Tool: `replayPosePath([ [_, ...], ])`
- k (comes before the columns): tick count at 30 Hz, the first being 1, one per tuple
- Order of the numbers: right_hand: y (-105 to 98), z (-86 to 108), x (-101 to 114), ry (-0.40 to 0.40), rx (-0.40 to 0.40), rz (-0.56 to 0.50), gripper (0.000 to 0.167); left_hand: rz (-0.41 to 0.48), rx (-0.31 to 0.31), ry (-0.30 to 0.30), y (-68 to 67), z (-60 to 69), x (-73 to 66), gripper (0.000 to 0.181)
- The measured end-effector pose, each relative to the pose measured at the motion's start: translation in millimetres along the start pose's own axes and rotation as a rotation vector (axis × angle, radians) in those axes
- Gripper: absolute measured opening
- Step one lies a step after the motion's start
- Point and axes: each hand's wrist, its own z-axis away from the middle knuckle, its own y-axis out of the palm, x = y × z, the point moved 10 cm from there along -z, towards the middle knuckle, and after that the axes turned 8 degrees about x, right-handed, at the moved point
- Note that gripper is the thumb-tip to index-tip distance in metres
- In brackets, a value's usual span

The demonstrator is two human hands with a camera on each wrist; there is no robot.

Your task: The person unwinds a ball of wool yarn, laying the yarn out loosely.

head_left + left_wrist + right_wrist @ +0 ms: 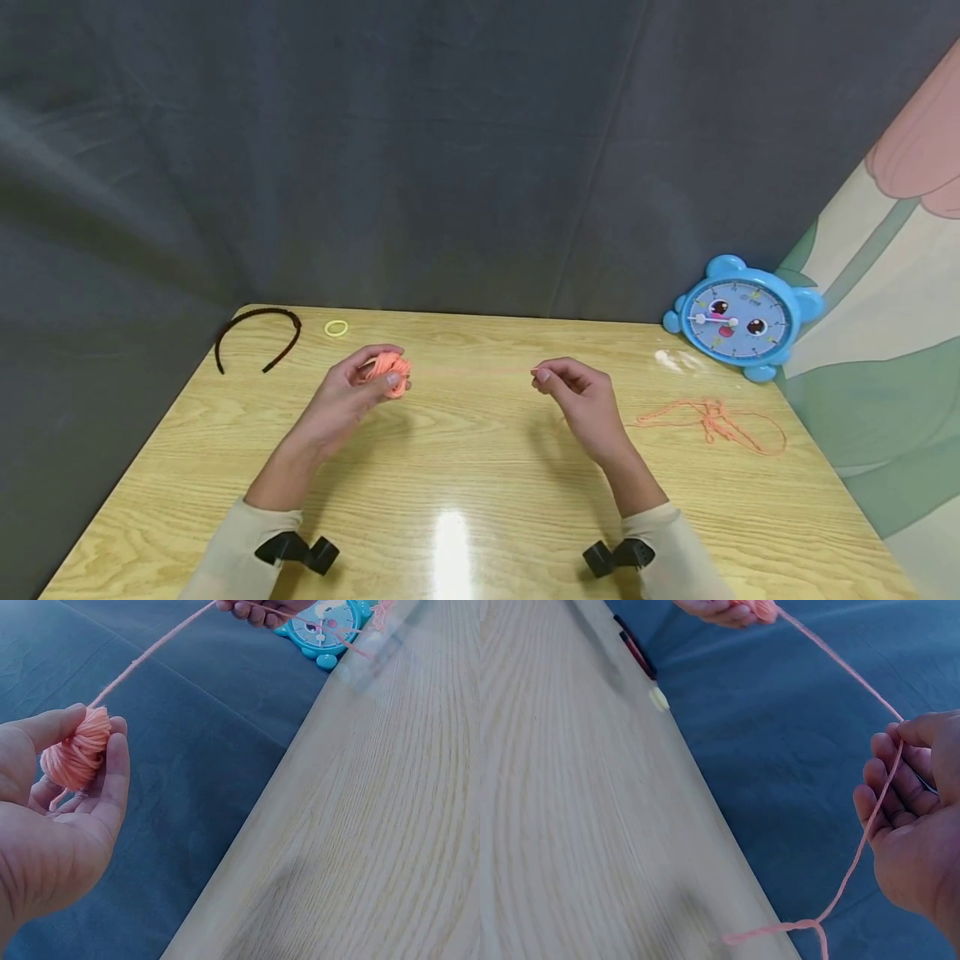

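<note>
A small ball of coral-pink yarn is gripped between the thumb and fingers of my left hand, above the table. From the ball a yarn strand runs taut across to my right hand, which pinches it between thumb and forefinger. Past the pinch, in the right wrist view, the strand hangs slack over the palm and curls at its lower end. A loose tangle of the same yarn lies on the table to the right of my right hand.
On the wooden table a dark headband and a yellow ring lie at the back left. A blue animal-shaped clock leans at the back right. Behind the table hangs a dark curtain; a floral cloth is at the right.
</note>
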Motion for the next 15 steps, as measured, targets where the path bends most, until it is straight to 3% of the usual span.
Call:
replayPosePath([
  [15,-49.7,9.7,5.5,-0.011,-0.104,0.019,0.025,-0.007,-0.013,0.024,-6.2,1.9,-3.1,0.049],
])
